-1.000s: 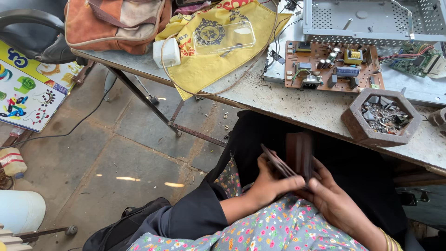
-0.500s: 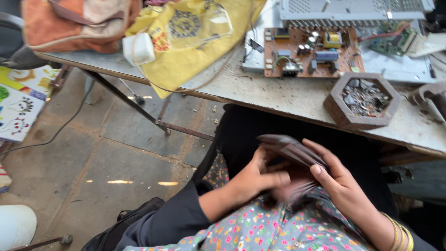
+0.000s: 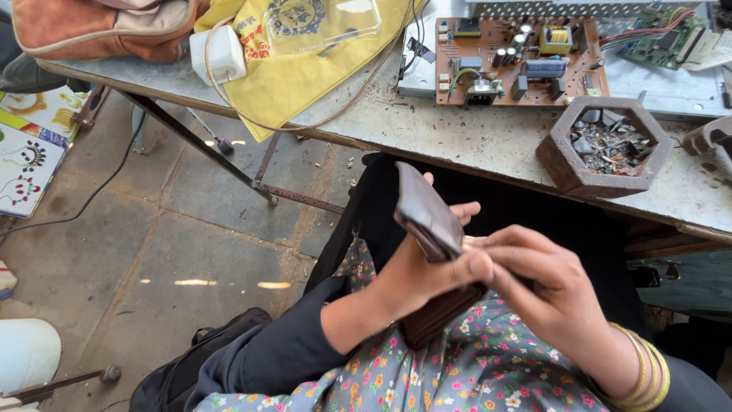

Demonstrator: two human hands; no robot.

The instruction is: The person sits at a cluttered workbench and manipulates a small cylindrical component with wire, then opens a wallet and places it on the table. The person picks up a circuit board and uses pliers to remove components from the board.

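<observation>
Wallet (image 3: 427, 221), dark brown and folded open, sat over the lap in the left hand's (image 3: 415, 278) closed grip, right hand (image 3: 545, 286) fingers pinching inside it. On the bench (image 3: 457, 141), a hexagonal pot (image 3: 560, 164) held metal scraps (image 3: 614, 145).

Wallet (image 3: 427, 221) you're holding: brown leather, worn, slight sheen. Worktable (image 3: 473, 141): scuffed grey, rough, dusty. Hexagonal tray (image 3: 560, 164): matt, wood-like. Far left: yellow cloth (image 3: 305, 76), glossy white plastic adapter (image 3: 219, 53).

Upper middle of the frame, on the table: a yellow bag (image 3: 305, 69) with a dark round emblem, under a clear plastic blister package (image 3: 324, 23). Left edge, on the floor: colourful printed sheets (image 3: 27, 145).
</observation>
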